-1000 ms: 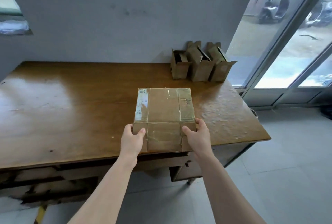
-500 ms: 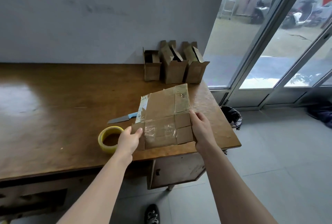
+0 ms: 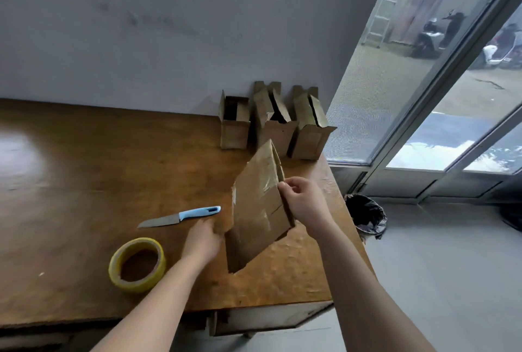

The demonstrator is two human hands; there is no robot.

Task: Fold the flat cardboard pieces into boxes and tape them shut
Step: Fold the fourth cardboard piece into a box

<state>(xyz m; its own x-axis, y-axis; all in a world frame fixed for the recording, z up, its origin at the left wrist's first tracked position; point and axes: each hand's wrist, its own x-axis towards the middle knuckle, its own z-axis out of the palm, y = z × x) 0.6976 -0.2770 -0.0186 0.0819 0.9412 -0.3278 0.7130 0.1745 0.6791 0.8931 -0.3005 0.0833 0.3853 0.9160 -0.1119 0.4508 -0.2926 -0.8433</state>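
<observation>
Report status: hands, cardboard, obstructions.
Both hands, left hand and right hand, gripping flat brown cardboard piece, tilted above wooden table. Unfolded. Yellow tape roll, blue-handled knife lie leftward, clear.

1. Daylight enters through the glass door (image 3: 423, 83) on the right.
2. Glare sits on the table (image 3: 25, 154) at far left.
3. The wall (image 3: 169, 27) looks dim and smeared.
4. Edges bend with wide-angle distortion.

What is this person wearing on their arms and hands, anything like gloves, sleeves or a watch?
Nothing that shows. The left hand and right hand are bare, without gloves, rings or a watch. Both forearms are uncovered right to the picture's bottom edge, so no sleeve is visible.
</observation>
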